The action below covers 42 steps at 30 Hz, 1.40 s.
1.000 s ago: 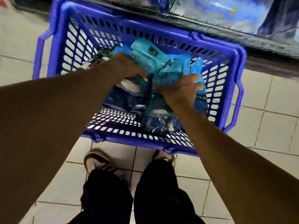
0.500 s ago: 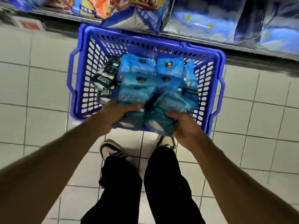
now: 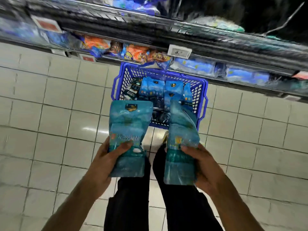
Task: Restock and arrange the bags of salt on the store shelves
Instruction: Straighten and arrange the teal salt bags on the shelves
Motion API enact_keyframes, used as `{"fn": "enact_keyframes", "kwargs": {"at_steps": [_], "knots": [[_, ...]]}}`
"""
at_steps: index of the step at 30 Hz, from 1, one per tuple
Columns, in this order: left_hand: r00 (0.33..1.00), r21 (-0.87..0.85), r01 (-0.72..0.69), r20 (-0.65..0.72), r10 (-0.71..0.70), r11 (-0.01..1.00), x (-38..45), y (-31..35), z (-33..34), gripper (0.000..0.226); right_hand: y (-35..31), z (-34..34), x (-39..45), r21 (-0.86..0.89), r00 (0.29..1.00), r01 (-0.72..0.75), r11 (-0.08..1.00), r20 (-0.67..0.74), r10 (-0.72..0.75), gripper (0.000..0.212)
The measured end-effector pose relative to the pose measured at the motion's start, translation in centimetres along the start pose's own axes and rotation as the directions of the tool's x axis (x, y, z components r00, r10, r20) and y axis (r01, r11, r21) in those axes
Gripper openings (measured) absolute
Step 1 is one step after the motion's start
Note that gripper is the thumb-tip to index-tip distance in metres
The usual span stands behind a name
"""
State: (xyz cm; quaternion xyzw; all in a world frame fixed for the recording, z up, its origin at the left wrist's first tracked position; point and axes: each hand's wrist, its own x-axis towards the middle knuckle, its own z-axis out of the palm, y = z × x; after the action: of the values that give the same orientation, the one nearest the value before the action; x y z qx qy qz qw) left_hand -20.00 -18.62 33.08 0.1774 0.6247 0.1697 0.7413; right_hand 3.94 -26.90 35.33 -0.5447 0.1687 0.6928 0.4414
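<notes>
I hold two teal-blue salt bags up in front of me, above my legs. My left hand (image 3: pixel 106 161) grips the lower part of the left salt bag (image 3: pixel 129 124), thumb across its front. The right salt bag (image 3: pixel 182 130), turned slightly edge-on, is gripped low down by my right hand (image 3: pixel 202 165). Beyond them a blue plastic basket (image 3: pixel 200 90) stands on the tiled floor with several more blue salt bags (image 3: pixel 150 88) and a few dark packs lying inside. The store shelves (image 3: pixel 166 35) run across the top, blurred.
The lowest shelf holds orange and blue packets (image 3: pixel 133 52) and pale blue bags (image 3: pixel 193 65) right behind the basket. A white price tag (image 3: pixel 179 51) hangs on the shelf edge above. Pale tiled floor (image 3: pixel 58 114) spreads to both sides. My dark trouser legs stand below.
Both hands have lifted a salt bag each out of the basket and drawn them up toward me. The view has risen and tilted, showing more shelving.
</notes>
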Motion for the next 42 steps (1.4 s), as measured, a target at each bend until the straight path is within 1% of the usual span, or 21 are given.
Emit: {"fn": "enact_keyframes", "kwargs": {"at_steps": [2, 3, 6, 8, 10, 11, 13, 15, 17, 19, 21, 23, 25, 27, 31, 33, 35, 37, 39, 42], "knots": [[0.999, 0.012, -0.032, 0.012, 0.032, 0.999, -4.2, 1.9, 0.5, 0.042, -0.9, 1.5, -4.0, 0.016, 1.000, -0.010, 1.000, 0.008, 0.010, 0.066], [0.999, 0.029, -0.051, 0.017, 0.051, 0.998, -6.3, 2.8, 0.7, 0.044, -1.4, 2.2, -6.1, 0.013, 1.000, 0.000, 1.000, 0.020, 0.000, 0.070], [0.992, 0.062, -0.123, 0.036, 0.121, 0.991, -11.6, 5.5, 2.4, 0.055, -3.5, 3.4, -12.1, -0.028, 0.998, 0.056, 0.998, 0.034, -0.055, 0.074], [0.987, 0.082, -0.155, 0.059, 0.151, 0.984, -15.1, 7.2, 4.0, 0.052, -4.8, 3.6, -16.3, -0.086, 0.990, 0.130, 0.988, 0.074, -0.124, 0.071], [0.980, 0.098, -0.179, 0.103, 0.169, 0.979, -18.6, 9.1, 6.2, 0.052, -6.1, 3.7, -20.5, -0.098, 0.975, 0.204, 0.974, 0.115, -0.192, 0.048], [0.976, 0.111, -0.193, 0.128, 0.179, 0.975, -20.1, 9.9, 7.2, 0.056, -6.5, 3.6, -22.5, -0.086, 0.968, 0.236, 0.968, 0.111, -0.226, 0.038], [0.963, 0.143, -0.230, 0.179, 0.204, 0.963, -22.5, 11.1, 9.4, 0.059, -7.3, 2.9, -25.9, -0.036, 0.956, 0.286, 0.958, 0.079, -0.282, 0.026], [0.946, 0.169, -0.267, 0.233, 0.225, 0.949, -24.2, 11.9, 11.6, 0.055, -7.7, 1.6, -29.0, 0.059, 0.949, 0.312, 0.948, 0.033, -0.314, 0.025], [0.931, 0.203, -0.291, 0.286, 0.227, 0.935, -25.2, 12.4, 13.7, 0.055, -7.7, 0.1, -31.6, 0.158, 0.943, 0.331, 0.930, -0.024, -0.331, 0.030], [0.913, 0.227, -0.302, 0.349, 0.212, 0.926, -25.6, 12.6, 15.5, 0.053, -6.9, -1.3, -33.6, 0.214, 0.932, 0.363, 0.907, -0.082, -0.354, 0.039], [0.898, 0.277, -0.302, 0.405, 0.174, 0.912, -25.8, 12.7, 17.2, 0.053, -5.7, -2.3, -35.2, 0.258, 0.913, 0.409, 0.875, -0.114, -0.393, 0.040], [0.884, 0.364, -0.306, 0.452, 0.120, 0.879, -26.0, 12.6, 18.9, 0.060, -4.3, -2.9, -36.7, 0.311, 0.875, 0.485, 0.817, -0.177, -0.451, 0.040], [0.861, 0.439, -0.315, 0.506, 0.059, 0.842, -26.2, 12.3, 20.7, 0.067, -2.8, -3.7, -38.0, 0.369, 0.823, 0.567, 0.736, -0.277, -0.495, 0.042], [0.823, 0.496, -0.342, 0.568, -0.001, 0.798, -26.5, 11.6, 22.6, 0.066, -1.1, -4.5, -39.2, 0.410, 0.761, 0.648, 0.642, -0.380, -0.526, 0.039], [0.748, 0.594, -0.377, 0.648, -0.144, 0.711, -27.7, 9.4, 26.8, 0.068, 2.0, -6.7, -41.3, 0.437, 0.645, 0.763, 0.476, -0.560, -0.521, 0.028], [0.718, 0.630, -0.404, 0.667, -0.196, 0.663, -28.7, 8.0, 29.2, 0.064, 3.5, -7.9, -42.5, 0.434, 0.595, 0.803, 0.409, -0.636, -0.492, 0.029], [0.687, 0.651, -0.439, 0.687, -0.235, 0.620, -30.2, 6.3, 31.8, 0.049, 4.9, -9.3, -43.8, 0.408, 0.542, 0.838, 0.362, -0.695, -0.472, 0.037], [0.644, 0.658, -0.469, 0.711, -0.281, 0.590, -31.7, 4.3, 34.2, 0.041, 6.0, -11.0, -45.0, 0.382, 0.499, 0.863, 0.332, -0.749, -0.435, 0.046], [0.601, 0.658, -0.498, 0.731, -0.322, 0.565, -33.0, 2.1, 36.6, 0.041, 6.7, -13.1, -46.1, 0.359, 0.462, 0.882, 0.304, -0.784, -0.414, 0.051], [0.551, 0.657, -0.529, 0.747, -0.372, 0.537, -34.9, -1.7, 40.3, 0.044, 7.5, -17.0, -47.8, 0.331, 0.418, 0.903, 0.274, -0.823, -0.384, 0.052]]}}
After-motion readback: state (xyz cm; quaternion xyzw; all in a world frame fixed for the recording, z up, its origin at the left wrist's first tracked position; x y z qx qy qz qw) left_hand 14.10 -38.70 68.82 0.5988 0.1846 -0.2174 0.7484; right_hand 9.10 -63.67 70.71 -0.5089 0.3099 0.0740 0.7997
